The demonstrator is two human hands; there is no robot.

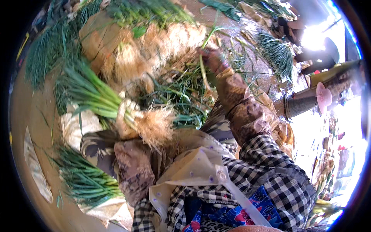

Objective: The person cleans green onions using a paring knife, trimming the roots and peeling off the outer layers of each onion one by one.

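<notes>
My left hand (124, 116) is closed round a bunch of spring onions (96, 92) by the white stems. Its green leaves point up and to the left, and its tan roots hang to the right. Farther forward and to the right, my right hand (214, 61) is closed, somewhat blurred, on a single spring onion (203, 69). That stalk's pale end hangs down toward me and its green top sticks up past my fingers. Loose green leaves and trimmings (181, 91) lie between my two arms.
Ahead stands a large heap of spring onions (162, 36) with roots facing me. More bunches lie at the left (87, 176) and far right (276, 50). A grey metal bucket (299, 105) stands at the right, near a pink round object (324, 97). Other people sit at the upper right.
</notes>
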